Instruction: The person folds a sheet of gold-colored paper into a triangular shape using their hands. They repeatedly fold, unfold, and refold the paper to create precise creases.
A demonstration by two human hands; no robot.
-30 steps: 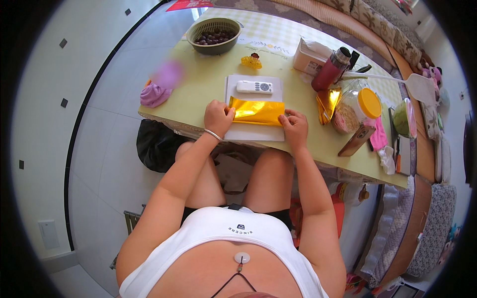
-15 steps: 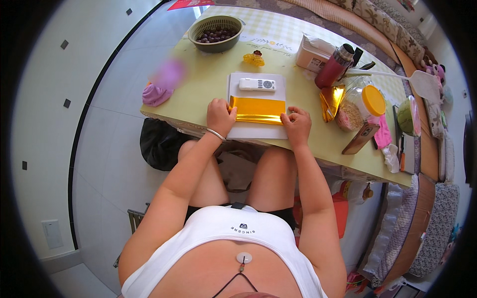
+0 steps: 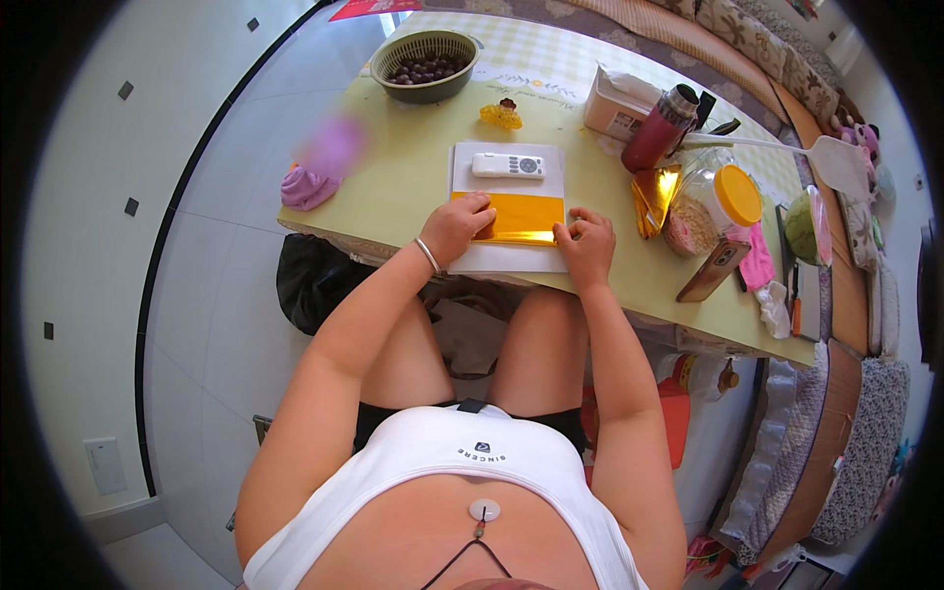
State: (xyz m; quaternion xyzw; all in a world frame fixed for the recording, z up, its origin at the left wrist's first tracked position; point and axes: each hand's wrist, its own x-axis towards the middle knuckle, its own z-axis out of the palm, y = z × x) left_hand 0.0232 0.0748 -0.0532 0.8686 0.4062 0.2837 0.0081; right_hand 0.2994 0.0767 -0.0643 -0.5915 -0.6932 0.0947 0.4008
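Observation:
A shiny gold foil sheet (image 3: pixel 521 217), folded into a wide strip, lies across a white board or stack of paper (image 3: pixel 506 260) at the table's near edge. My left hand (image 3: pixel 458 228), with a bangle at its wrist, rests on the strip's left part, fingers stretched over the foil. At the strip's right end, the thumb and fingers of my right hand (image 3: pixel 588 246) pinch its lower corner. Just beyond the foil, a white remote control (image 3: pixel 507 165) sits on the same white surface.
A basket (image 3: pixel 379 74) of dark round fruit stands far left, near a yellow hair claw (image 3: pixel 501 115) and purple cloth (image 3: pixel 310 189). To the right are a red thermos (image 3: pixel 659 128), crumpled gold foil (image 3: pixel 653 200), a yellow-lidded jar (image 3: pixel 693 224) and a phone (image 3: pixel 714 272).
My left hand has moved from the strip's left edge rightward onto the foil, its fingers now covering part of it. My right hand stays at the right end.

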